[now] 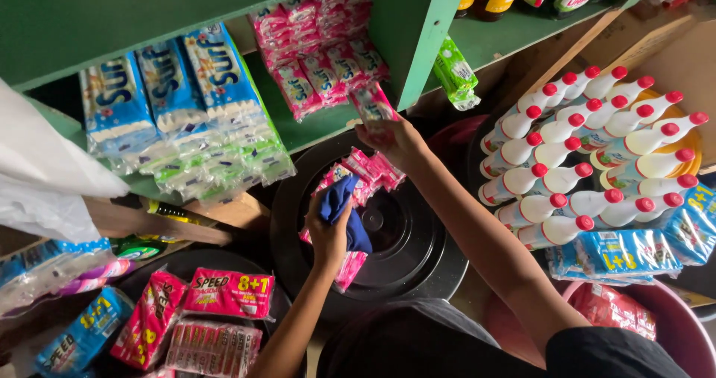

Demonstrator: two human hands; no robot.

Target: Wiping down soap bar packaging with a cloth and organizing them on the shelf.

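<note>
Green wooden shelving [414, 35] fills the top of the view, stocked with hanging strips of blue sachets [171, 87] and pink sachets [321, 50], in what looks like a small shop corner. Below it sits a round black lid [418, 251] of a large bin, with a loose heap of small pink sachets [365, 173] lying on its left part. They are glossy, bright pink packets joined in short strips, some spilling over the lid's near edge. The person's right hand [391, 135] is raised above the heap, towards the shelf edge, its fingers pinched closed around one pink sachet strip [371, 103] held upright. The left hand [328, 232] hovers over the heap, closed around a crumpled dark blue cloth [344, 208] that touches the sachets beneath it. To the right, white bottles with red caps [589, 154] lie stacked in rows, tilted on their sides. More pink and blue packets [186, 311] lie at the lower left, well apart from the hands.
</note>
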